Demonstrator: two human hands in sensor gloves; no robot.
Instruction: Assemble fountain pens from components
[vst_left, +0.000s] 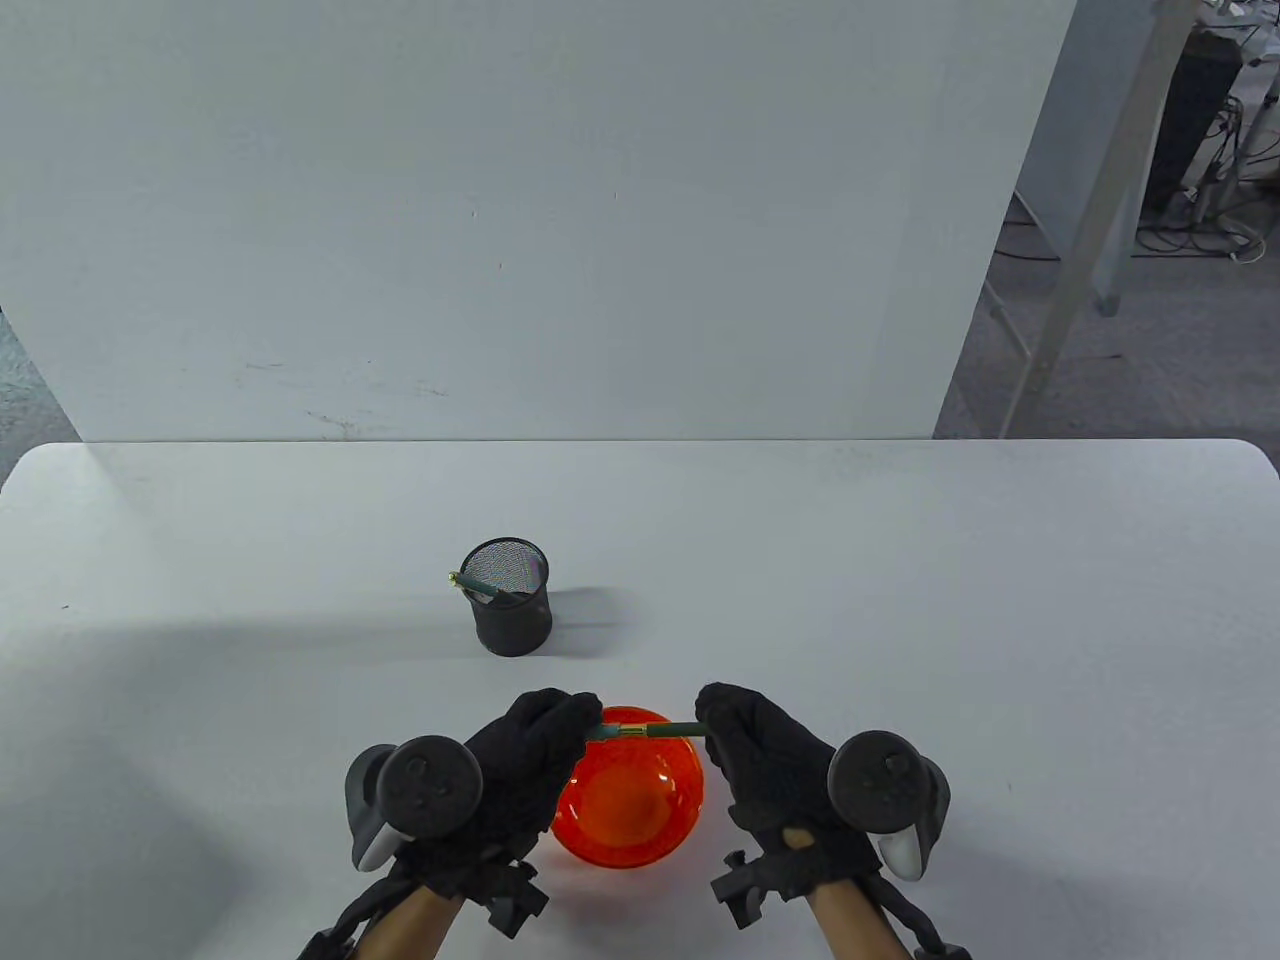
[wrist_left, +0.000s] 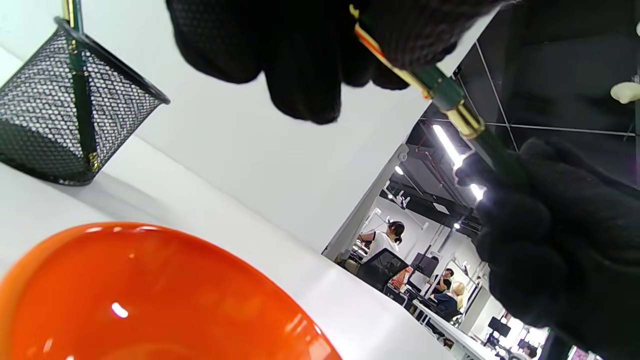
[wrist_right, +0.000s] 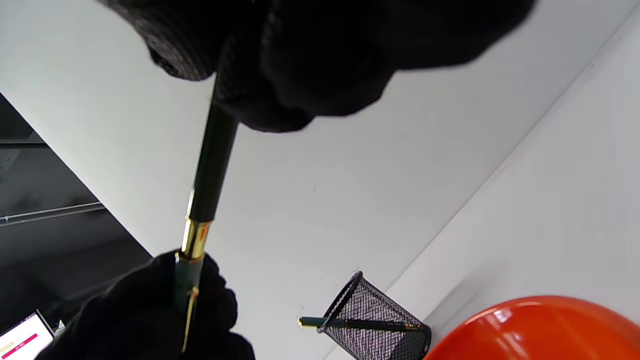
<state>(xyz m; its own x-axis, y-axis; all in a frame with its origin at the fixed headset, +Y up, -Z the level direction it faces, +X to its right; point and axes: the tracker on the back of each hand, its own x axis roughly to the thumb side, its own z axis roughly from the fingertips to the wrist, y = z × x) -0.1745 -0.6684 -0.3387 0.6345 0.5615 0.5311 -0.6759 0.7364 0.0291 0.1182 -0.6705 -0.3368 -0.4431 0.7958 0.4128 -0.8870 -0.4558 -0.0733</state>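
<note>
Capping pen over bowl (vst_left: 628, 800).
My left hand (vst_left: 520, 760) clamps cap, right hand (vst_left: 775, 770) clamps barrel; pen (vst_left: 648, 731) runs 9-to-3. Keep halves coaxial, press straight until seated.

Pen (vst_left: 645, 731) over bowl (vst_left: 628, 800), holder (vst_left: 510, 598) behind

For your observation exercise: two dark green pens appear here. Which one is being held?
The dark green, gold-banded pen above the orange bowl, gripped by both hands' fingers; the other pen leans in the black mesh cup.
</note>
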